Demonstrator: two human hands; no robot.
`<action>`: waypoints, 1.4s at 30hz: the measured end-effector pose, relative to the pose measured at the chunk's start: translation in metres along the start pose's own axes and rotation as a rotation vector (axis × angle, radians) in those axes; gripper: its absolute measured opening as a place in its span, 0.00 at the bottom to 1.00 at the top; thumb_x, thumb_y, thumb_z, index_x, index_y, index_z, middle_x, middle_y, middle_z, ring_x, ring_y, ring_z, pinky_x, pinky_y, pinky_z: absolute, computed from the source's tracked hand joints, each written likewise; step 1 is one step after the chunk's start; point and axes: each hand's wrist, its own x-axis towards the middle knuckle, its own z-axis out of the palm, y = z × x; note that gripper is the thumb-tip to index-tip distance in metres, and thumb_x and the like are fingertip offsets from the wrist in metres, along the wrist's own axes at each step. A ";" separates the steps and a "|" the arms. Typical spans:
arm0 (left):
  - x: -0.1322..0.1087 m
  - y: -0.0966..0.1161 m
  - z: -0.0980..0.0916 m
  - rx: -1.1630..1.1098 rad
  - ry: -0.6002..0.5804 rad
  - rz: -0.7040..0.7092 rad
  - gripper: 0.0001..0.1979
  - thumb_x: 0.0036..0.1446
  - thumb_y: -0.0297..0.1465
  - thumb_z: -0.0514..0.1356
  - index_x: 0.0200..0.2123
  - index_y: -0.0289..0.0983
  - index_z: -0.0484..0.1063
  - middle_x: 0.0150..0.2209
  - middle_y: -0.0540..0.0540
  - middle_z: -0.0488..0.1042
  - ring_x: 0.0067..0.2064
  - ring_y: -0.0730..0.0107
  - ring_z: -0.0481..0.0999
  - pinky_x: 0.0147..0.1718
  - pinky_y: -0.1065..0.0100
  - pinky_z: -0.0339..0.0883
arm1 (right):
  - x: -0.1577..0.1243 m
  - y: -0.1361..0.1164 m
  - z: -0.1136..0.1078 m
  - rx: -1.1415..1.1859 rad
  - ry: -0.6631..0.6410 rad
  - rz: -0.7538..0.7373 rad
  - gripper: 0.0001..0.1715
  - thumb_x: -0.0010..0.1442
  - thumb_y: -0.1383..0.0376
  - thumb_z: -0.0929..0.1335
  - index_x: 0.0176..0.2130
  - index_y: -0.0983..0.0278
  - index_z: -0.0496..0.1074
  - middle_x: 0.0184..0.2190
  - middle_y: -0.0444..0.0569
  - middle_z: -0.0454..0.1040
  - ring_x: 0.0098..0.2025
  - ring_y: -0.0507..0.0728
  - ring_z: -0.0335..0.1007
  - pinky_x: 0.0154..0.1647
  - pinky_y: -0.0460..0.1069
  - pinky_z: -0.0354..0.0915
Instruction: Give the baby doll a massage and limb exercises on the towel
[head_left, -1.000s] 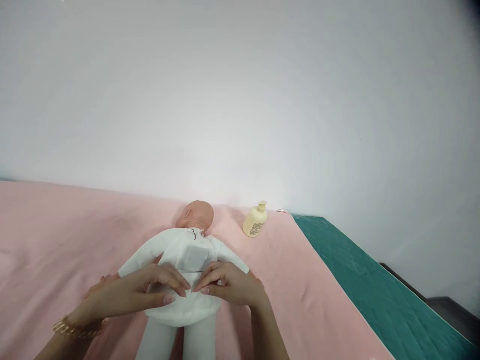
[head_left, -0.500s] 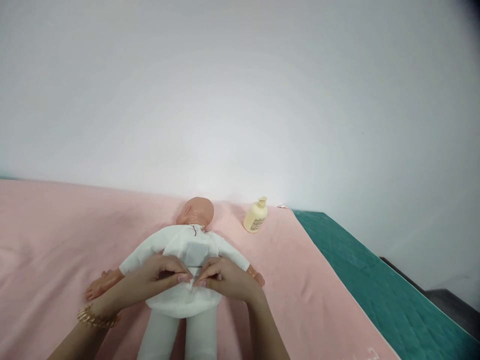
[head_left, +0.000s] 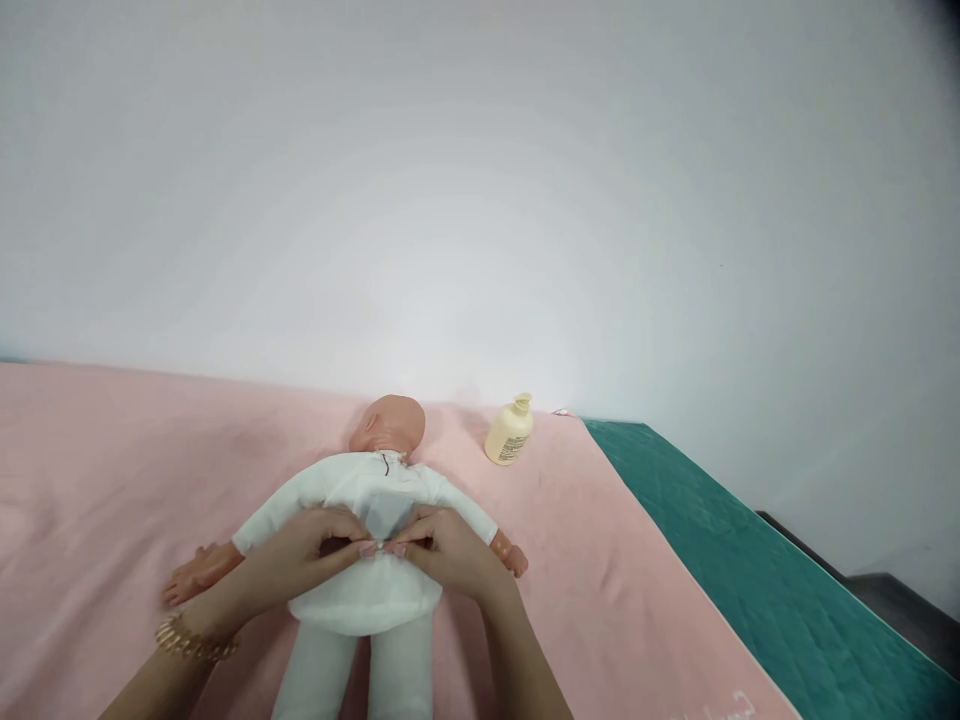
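A baby doll (head_left: 364, 600) with a white cloth body lies with its back up, its bald head turned to one side. A grey square patch (head_left: 386, 510) shows in the middle of its back. Just below that patch, my left hand (head_left: 319, 550) pinches the white cloth between thumb and fingers. My right hand (head_left: 442, 550) pinches the cloth from the other side, and the two sets of fingertips nearly meet. A small pale bit shows between them, too small to name.
A pale yellow pump bottle (head_left: 510, 432) stands upright right of the doll's head. Under both spreads a pink sheet (head_left: 600, 560), with a green quilted cover (head_left: 720, 530) to its right. A white wall (head_left: 480, 200) rises behind.
My fingertips have come closer together and moved slightly up toward the grey patch, drawing the cloth in. The patch now looks more narrowed at its lower edge.
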 end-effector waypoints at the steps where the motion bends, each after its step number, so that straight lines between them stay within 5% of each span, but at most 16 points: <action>1: 0.000 0.000 0.000 -0.025 -0.012 0.003 0.22 0.67 0.45 0.53 0.30 0.38 0.78 0.30 0.45 0.78 0.34 0.61 0.75 0.37 0.65 0.68 | 0.000 0.000 0.000 0.012 0.004 -0.008 0.12 0.62 0.66 0.70 0.35 0.51 0.84 0.36 0.44 0.76 0.39 0.54 0.71 0.41 0.48 0.65; 7: -0.005 -0.006 -0.003 -0.103 0.229 0.084 0.17 0.71 0.40 0.53 0.42 0.39 0.80 0.45 0.45 0.79 0.49 0.60 0.76 0.50 0.64 0.69 | 0.011 0.013 -0.002 0.132 0.276 -0.073 0.12 0.64 0.62 0.68 0.40 0.59 0.83 0.38 0.48 0.77 0.38 0.55 0.71 0.38 0.50 0.66; 11: -0.006 -0.018 -0.003 0.021 0.328 0.169 0.18 0.72 0.40 0.51 0.56 0.42 0.74 0.59 0.45 0.72 0.61 0.57 0.68 0.63 0.60 0.60 | 0.020 0.025 0.007 0.129 0.405 -0.163 0.16 0.65 0.58 0.68 0.49 0.60 0.80 0.50 0.53 0.73 0.53 0.59 0.70 0.51 0.53 0.68; 15: -0.002 -0.037 0.001 0.171 0.303 0.237 0.23 0.72 0.44 0.49 0.60 0.40 0.70 0.60 0.43 0.71 0.62 0.56 0.67 0.65 0.59 0.57 | 0.024 0.028 0.016 0.000 0.369 -0.196 0.18 0.69 0.57 0.66 0.54 0.60 0.77 0.52 0.53 0.74 0.58 0.59 0.66 0.64 0.57 0.59; 24: 0.001 -0.036 0.006 0.257 0.288 0.172 0.26 0.71 0.48 0.48 0.57 0.38 0.73 0.57 0.41 0.73 0.59 0.54 0.69 0.61 0.57 0.59 | 0.031 0.031 0.023 -0.151 0.363 -0.201 0.16 0.72 0.59 0.63 0.50 0.59 0.78 0.48 0.50 0.76 0.54 0.58 0.68 0.61 0.57 0.59; 31: 0.004 -0.036 0.006 0.322 0.326 0.187 0.22 0.71 0.42 0.49 0.60 0.39 0.70 0.61 0.41 0.70 0.65 0.54 0.61 0.66 0.52 0.51 | 0.033 0.038 0.025 -0.144 0.388 -0.235 0.22 0.72 0.54 0.61 0.58 0.61 0.71 0.57 0.52 0.72 0.62 0.59 0.62 0.67 0.58 0.54; 42: 0.009 -0.042 0.011 0.333 0.301 0.140 0.21 0.70 0.44 0.50 0.53 0.41 0.75 0.54 0.43 0.75 0.59 0.54 0.70 0.64 0.49 0.57 | 0.034 0.037 0.024 -0.203 0.354 -0.193 0.22 0.73 0.53 0.60 0.55 0.61 0.74 0.55 0.51 0.74 0.59 0.59 0.65 0.64 0.59 0.57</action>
